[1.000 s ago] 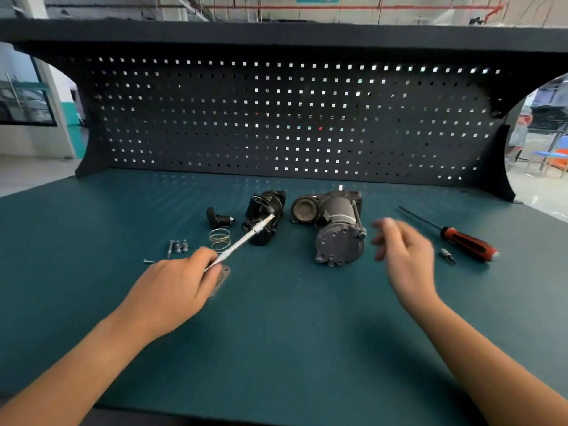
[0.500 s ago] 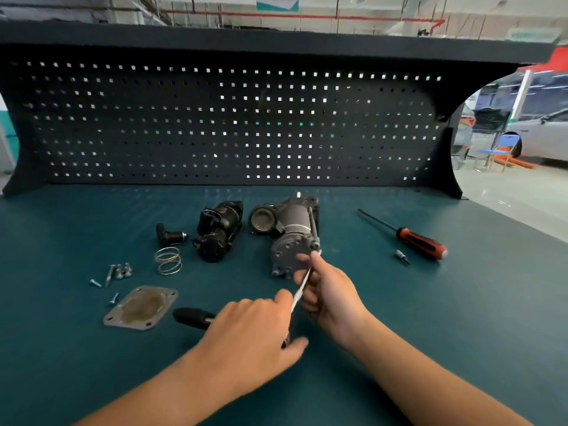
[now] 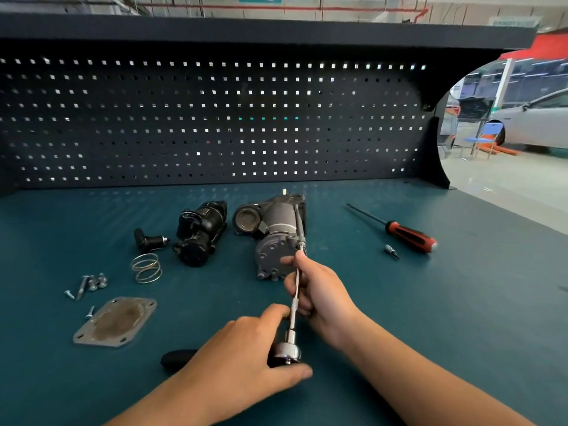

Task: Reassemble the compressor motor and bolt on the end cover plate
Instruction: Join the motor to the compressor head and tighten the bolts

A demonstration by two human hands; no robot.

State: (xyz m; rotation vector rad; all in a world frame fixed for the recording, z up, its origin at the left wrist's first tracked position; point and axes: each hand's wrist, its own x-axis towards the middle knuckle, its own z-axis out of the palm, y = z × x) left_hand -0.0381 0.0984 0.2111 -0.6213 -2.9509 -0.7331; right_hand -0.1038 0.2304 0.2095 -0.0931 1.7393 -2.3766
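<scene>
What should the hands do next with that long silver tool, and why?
Probably swing the ratchet handle with the left hand to turn the bolt. The ratchet's tip seems to sit on the bolt at the motor's edge, the right hand steadies its shaft, and the left hand grips the handle. The cover plate lies loose, so it likely waits.

The bare left forearm (image 3: 172,401) enters at bottom centre, the right forearm (image 3: 430,376) from the lower right. The left grip (image 3: 246,358) lies knuckles-up over the handle of a black-handled silver ratchet wrench (image 3: 287,352) (thumb stretched rightward under its head). Just above, the right grip (image 3: 321,298) curls round the wrench's slim shaft, thumb pointing up-frame.
</scene>
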